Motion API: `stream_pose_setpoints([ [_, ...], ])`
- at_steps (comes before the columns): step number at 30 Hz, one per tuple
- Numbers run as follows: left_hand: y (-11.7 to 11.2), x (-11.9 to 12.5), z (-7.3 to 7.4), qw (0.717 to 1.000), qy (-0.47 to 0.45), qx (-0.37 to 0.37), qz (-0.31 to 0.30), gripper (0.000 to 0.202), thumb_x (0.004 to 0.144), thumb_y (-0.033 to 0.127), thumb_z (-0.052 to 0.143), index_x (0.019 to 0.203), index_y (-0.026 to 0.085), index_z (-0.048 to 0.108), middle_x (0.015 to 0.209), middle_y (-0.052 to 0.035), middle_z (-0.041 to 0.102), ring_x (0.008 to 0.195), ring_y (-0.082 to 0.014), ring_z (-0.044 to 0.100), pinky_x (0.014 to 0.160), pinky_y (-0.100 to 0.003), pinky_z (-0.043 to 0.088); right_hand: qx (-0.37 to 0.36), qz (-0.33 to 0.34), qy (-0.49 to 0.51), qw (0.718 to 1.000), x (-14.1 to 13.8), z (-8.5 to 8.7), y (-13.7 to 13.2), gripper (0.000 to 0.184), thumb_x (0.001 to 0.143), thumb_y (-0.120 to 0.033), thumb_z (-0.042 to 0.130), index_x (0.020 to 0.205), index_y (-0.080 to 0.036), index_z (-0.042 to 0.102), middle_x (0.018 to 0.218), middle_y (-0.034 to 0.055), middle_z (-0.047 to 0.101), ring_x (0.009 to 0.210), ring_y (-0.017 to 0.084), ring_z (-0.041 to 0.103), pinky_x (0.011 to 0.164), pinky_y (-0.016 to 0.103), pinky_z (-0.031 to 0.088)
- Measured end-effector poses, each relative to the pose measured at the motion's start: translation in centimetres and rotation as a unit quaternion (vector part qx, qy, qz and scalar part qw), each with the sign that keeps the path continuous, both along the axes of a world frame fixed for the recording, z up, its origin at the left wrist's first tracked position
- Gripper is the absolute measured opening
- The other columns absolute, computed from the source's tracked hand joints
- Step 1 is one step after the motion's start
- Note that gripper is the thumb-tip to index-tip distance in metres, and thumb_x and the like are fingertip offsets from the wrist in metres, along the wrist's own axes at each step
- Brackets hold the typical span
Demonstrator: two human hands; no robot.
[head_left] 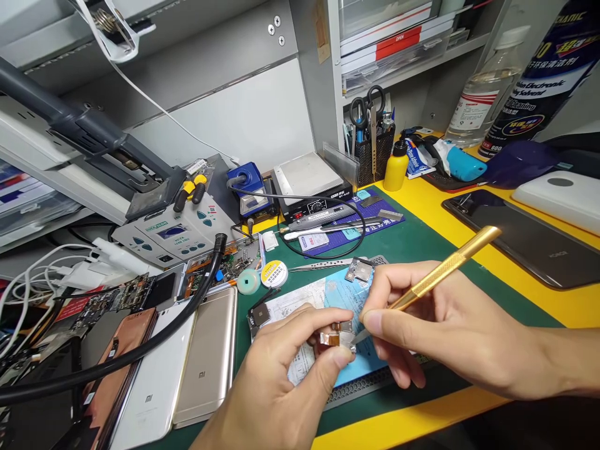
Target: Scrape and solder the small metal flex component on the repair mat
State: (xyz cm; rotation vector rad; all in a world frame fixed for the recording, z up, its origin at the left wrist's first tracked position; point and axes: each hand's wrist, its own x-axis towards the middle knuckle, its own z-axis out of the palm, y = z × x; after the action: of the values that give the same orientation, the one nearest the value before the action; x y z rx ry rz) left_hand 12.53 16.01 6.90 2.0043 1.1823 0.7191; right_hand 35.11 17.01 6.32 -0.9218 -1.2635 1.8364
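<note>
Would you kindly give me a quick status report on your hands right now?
Left hand pinching small metal part with orange strip. Right hand holding gold-handled blade, tip at the part. Printed sheet beneath, tweezers beyond.

At the middle of the dark green repair mat [422,256], the left hand [281,381] hides most of a small silver-and-copper metal part [335,337], and the right hand [450,319] covers part of a slim gold knurled tool [443,275]. Print on the pale blue paper sheet [347,294] is too small to read. Left of the mat, the picture's bottom edge cuts off a white phone [150,387] and a copper-coloured phone [117,356].
</note>
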Motion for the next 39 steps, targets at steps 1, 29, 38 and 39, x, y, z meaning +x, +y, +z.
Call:
stream_pose_setpoints([
  [1,-0.01,-0.03,-0.01,1.0,-0.001,0.0,-0.001,0.023,0.095,0.027,0.069,0.116,0.032,0.076,0.102,0.0038,0.079,0.1,-0.0137,0.075,0.09,-0.018,0.055,0.0,0.0,-0.001,1.0,-0.01,0.02,0.01,0.023,0.085,-0.025,0.082,0.082,-0.019,0.059,0.064,-0.0018,0.067,0.052,0.012,0.065,0.046,0.017,0.049],
  [29,-0.33,-0.18,-0.7,0.996,-0.025,-0.069,0.054,0.024,0.089,0.03,0.075,0.113,0.029,0.078,0.103,0.0006,0.08,0.093,-0.0158,0.074,0.084,-0.022,0.058,0.003,-0.018,0.013,1.0,-0.08,-0.16,-0.02,0.027,0.084,-0.025,0.083,0.08,-0.02,0.057,0.063,-0.0019,0.068,0.051,0.012,0.066,0.046,0.017,0.05],
  [38,-0.23,0.0,-0.74,0.994,-0.047,-0.084,0.051,0.022,0.09,0.03,0.075,0.112,0.029,0.078,0.103,0.0009,0.08,0.095,-0.0154,0.074,0.087,-0.022,0.057,-0.002,-0.015,0.004,1.0,-0.03,-0.07,-0.04,0.025,0.084,-0.025,0.083,0.08,-0.02,0.058,0.064,-0.0011,0.069,0.052,0.012,0.067,0.046,0.017,0.051],
  [39,-0.26,-0.03,-0.75,0.994,-0.046,-0.085,0.051,0.023,0.09,0.03,0.075,0.112,0.029,0.078,0.104,0.0006,0.08,0.095,-0.0158,0.074,0.087,-0.022,0.057,-0.002,-0.014,0.003,1.0,-0.03,-0.06,-0.06,0.026,0.084,-0.025,0.083,0.08,-0.02,0.058,0.064,-0.0009,0.069,0.053,0.013,0.067,0.046,0.017,0.051],
])
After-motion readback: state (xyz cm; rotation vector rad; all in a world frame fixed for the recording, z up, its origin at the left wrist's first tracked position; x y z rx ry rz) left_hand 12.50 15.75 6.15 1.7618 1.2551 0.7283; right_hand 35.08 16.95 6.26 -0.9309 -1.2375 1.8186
